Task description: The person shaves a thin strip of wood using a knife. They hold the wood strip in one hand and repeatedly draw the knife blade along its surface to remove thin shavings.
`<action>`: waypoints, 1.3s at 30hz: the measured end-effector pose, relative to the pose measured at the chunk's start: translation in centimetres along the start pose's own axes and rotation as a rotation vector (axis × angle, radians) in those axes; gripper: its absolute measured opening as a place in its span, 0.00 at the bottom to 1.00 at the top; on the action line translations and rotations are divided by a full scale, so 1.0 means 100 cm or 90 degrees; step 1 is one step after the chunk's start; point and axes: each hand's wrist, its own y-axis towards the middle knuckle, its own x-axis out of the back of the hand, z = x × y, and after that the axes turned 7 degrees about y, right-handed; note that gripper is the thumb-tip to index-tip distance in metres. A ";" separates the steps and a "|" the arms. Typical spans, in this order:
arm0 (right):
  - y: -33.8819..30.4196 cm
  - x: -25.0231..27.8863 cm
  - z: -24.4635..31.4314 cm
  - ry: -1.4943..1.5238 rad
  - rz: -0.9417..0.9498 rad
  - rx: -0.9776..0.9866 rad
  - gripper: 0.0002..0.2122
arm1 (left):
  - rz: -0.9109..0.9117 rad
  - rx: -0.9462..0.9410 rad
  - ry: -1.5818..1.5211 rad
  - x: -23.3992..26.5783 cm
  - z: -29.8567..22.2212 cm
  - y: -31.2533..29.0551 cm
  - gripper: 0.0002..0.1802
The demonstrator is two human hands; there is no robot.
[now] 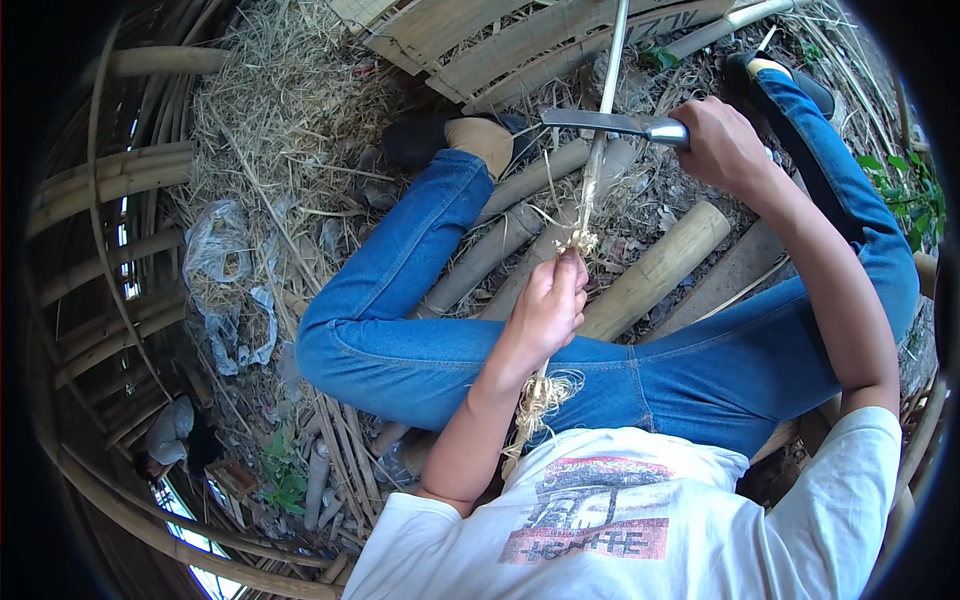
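My left hand [552, 302] is closed around a thin pale bamboo stick [592, 185]. The stick slants from the top of the view down past my lap. Curled shavings cling to it just above my fist, and a larger bunch of curls [545, 402] hangs below the fist. A knife [610, 122] is gripped by its handle in my right hand [728, 145]. Its long metal blade lies crosswise over the stick, well above my left hand. Whether the edge touches the stick, I cannot tell.
Thick bamboo poles [660, 270] lie on the ground between my legs. Wooden slat panels [560, 50] are ahead, and straw-like shavings [280, 110] cover the ground at the left. A crumpled plastic bag [220, 245] lies near a bamboo wall [120, 180]. Another person [172, 432] is at the lower left.
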 end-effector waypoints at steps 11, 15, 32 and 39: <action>0.004 0.016 -0.008 -0.033 0.038 -0.083 0.09 | 0.002 -0.010 0.014 -0.003 -0.003 -0.002 0.22; 0.016 0.018 -0.017 -0.023 -0.003 -0.077 0.08 | 0.007 0.010 0.004 -0.002 -0.003 -0.003 0.22; 0.039 0.014 -0.037 -0.044 -0.056 -0.042 0.07 | 0.060 0.062 -0.070 0.004 0.001 -0.003 0.23; 0.028 0.023 -0.047 -0.105 -0.087 -0.022 0.07 | 0.071 0.077 -0.081 0.001 0.001 -0.006 0.23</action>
